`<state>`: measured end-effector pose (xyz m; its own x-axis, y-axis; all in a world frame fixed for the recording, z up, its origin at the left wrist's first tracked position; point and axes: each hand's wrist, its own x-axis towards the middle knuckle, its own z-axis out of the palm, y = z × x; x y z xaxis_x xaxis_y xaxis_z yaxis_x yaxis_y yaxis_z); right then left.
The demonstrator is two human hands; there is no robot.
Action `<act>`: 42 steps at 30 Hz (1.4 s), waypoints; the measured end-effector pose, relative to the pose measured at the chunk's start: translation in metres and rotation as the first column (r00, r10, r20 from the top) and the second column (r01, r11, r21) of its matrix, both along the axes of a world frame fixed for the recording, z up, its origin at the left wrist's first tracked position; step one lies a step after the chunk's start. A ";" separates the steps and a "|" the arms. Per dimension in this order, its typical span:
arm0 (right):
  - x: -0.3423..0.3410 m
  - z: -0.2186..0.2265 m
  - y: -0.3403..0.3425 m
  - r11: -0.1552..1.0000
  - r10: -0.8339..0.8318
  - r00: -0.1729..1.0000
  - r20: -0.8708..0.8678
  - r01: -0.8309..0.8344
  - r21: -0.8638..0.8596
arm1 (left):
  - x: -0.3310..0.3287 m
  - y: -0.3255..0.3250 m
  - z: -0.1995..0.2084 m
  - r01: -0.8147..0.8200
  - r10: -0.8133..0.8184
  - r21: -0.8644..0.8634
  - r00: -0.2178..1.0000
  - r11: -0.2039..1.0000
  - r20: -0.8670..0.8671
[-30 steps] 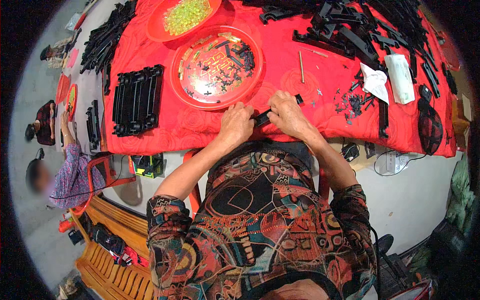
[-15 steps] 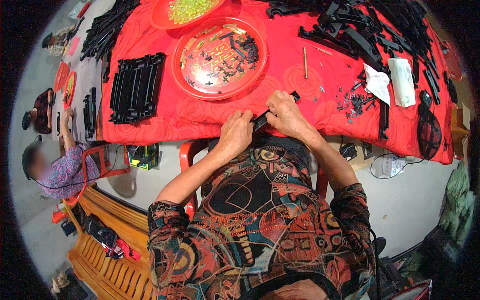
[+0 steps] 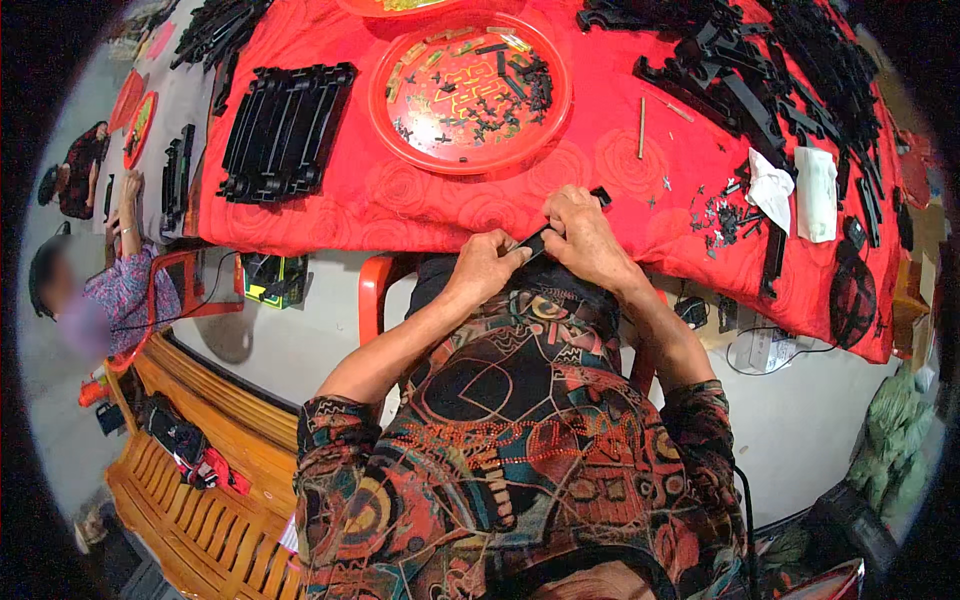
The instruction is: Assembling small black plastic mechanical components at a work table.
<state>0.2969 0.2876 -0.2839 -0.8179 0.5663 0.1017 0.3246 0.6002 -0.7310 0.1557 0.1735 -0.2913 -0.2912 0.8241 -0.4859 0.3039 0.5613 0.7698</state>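
Only the head view here, looking straight down. The black strip (image 3: 537, 244) is at the near edge of the counter (image 3: 430, 208), slanting up to the right just above the lap. Both hands are closed on it: the left hand (image 3: 488, 262) pinches the lower end between thumb and fingers, and the right hand (image 3: 585, 238) curls over the upper part, with what looks like the far end poking out past the knuckles.

My guess is it's molded plastic, so light and pretty stiff, maybe a bit slick. I'd take it by the long solid sides, one hand near each end, and go easy on any thin bits, since those could snap. Don't think weight would be a problem.

Around it: a red tray (image 3: 377, 95) of small bits (image 3: 500, 122) beyond the hands, a row of frames (image 3: 285, 135) over on the left, a big heap (image 3: 725, 75) of black parts far right, and a thin rod (image 3: 642, 128) lying nearer the hands.

Hard to make out: the fingers cover most of the strip, so I can't tell its full shape or whether there's a small piece tucked under the fingertips. The red bowl (image 3: 395, 11) is cut off up top, the heap runs into the dark fisheye rim, and the tiny bits are too small to sort out.
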 end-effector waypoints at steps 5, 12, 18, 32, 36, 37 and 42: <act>-0.001 -0.002 -0.002 1.000 0.008 0.999 0.054 -0.007 -0.017 | -0.005 0.002 -0.016 0.058 -0.057 0.006 0.994 0.998 -0.088; -0.001 -0.010 -0.006 0.996 -0.028 0.996 -0.080 0.035 0.084 | -0.005 0.000 -0.010 0.089 -0.089 0.001 0.995 0.996 0.050; -0.001 -0.004 -0.008 0.995 -0.054 0.997 -0.061 0.059 0.078 | -0.001 0.000 -0.012 0.043 -0.044 0.008 0.987 0.999 0.156; 0.002 -0.008 -0.011 0.993 -0.059 0.988 -0.140 0.072 0.092 | 0.004 -0.004 -0.021 -0.012 0.007 0.063 0.998 0.998 0.067; 0.003 -0.008 -0.011 0.991 -0.065 0.989 -0.136 0.079 0.103 | 0.004 -0.003 -0.022 -0.043 0.039 0.031 0.992 0.999 0.122; 0.002 -0.008 -0.011 0.992 -0.062 0.989 -0.137 0.075 0.099 | 0.003 -0.004 -0.025 -0.044 0.040 0.030 0.992 0.999 0.123; -0.001 -0.008 -0.013 0.991 -0.087 0.993 -0.081 0.095 0.099 | 0.002 -0.005 -0.033 -0.059 0.055 0.022 0.987 0.998 0.150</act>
